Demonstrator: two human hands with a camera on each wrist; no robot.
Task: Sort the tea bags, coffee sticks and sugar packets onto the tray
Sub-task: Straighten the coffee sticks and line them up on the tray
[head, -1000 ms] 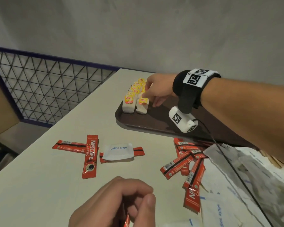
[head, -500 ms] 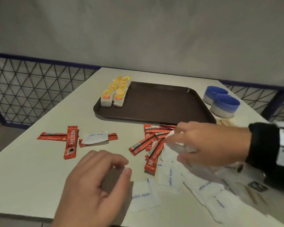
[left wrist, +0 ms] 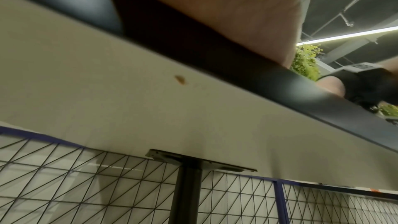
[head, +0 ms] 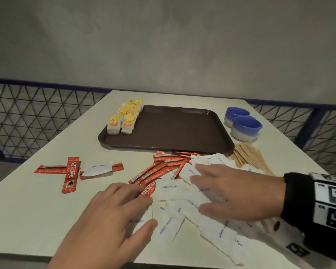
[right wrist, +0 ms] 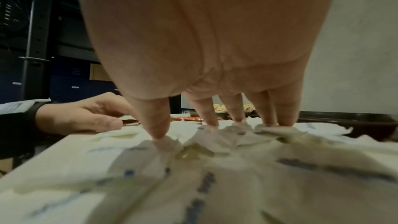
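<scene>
On the table's near edge, your right hand [head: 239, 193] presses flat, fingers spread, pinning sugar packets [head: 171, 191] for gathering; left hand [head: 113, 216] rests relaxed beside coffee sticks [head: 155, 171]. Tea bags [head: 124, 117] already on tray [head: 182, 133].

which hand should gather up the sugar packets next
Probably the right hand: its spread fingers already press on the sugar packets, nearer the tray. The left hand touches only the pile's edge.
</scene>
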